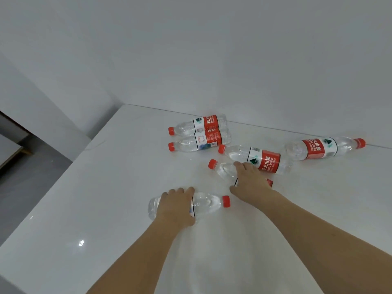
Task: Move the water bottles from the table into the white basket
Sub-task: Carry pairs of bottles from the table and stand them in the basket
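1. Head view, hands: your left hand (177, 205) wraps its fingers over the middle of the nearest bottle (203, 203), which lies flat with its red cap pointing right; your right hand (251, 179) curls over a second lying bottle (224, 169), cap pointing left.
2. Head view, stock remaining: six bottles in all lie on the table (106, 209); a pair (201, 132) side by side at the far edge; one (263, 159) just behind your right hand; one (324, 147) well apart at the right.
3. Progress: the white basket is not in view; no bottle shows as delivered; judge the task at an early grasp, with all six left to move.
4. Surface and room: glossy white tabletop against a plain white wall (212, 49); grey floor (25, 183) at the left.
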`<action>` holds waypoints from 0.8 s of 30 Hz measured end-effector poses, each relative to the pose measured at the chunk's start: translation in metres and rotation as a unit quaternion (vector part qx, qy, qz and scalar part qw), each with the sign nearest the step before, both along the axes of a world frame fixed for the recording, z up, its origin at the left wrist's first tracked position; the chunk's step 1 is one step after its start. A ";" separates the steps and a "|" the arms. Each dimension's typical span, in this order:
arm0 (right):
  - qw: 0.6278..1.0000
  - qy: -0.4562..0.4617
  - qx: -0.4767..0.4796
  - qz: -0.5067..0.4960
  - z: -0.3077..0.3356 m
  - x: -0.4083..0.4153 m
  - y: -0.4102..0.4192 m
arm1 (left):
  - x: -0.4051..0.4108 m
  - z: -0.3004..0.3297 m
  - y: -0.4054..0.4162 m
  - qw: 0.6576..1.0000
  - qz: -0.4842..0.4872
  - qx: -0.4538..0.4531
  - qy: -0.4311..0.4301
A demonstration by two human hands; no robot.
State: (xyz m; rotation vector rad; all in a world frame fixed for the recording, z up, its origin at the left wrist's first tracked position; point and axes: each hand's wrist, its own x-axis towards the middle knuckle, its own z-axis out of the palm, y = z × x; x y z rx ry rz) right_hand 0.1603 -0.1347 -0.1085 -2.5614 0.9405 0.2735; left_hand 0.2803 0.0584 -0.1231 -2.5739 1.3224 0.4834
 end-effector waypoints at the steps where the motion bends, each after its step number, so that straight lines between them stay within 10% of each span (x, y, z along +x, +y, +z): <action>1: 1.000 0.010 -0.011 0.001 -0.005 0.005 -0.001 | 0.006 -0.002 0.001 1.000 0.015 -0.008 0.000; 8: 0.992 0.025 -0.123 -0.007 -0.032 0.021 -0.004 | 0.023 -0.019 -0.001 0.997 0.057 -0.042 0.000; 15: 0.996 -0.003 -0.028 -0.090 -0.012 -0.015 0.002 | 0.029 0.007 -0.008 0.988 0.098 -0.070 0.099; 24: 0.924 -0.292 0.161 -0.188 0.149 -0.055 0.008 | -0.012 0.154 -0.025 0.819 0.247 -0.420 0.302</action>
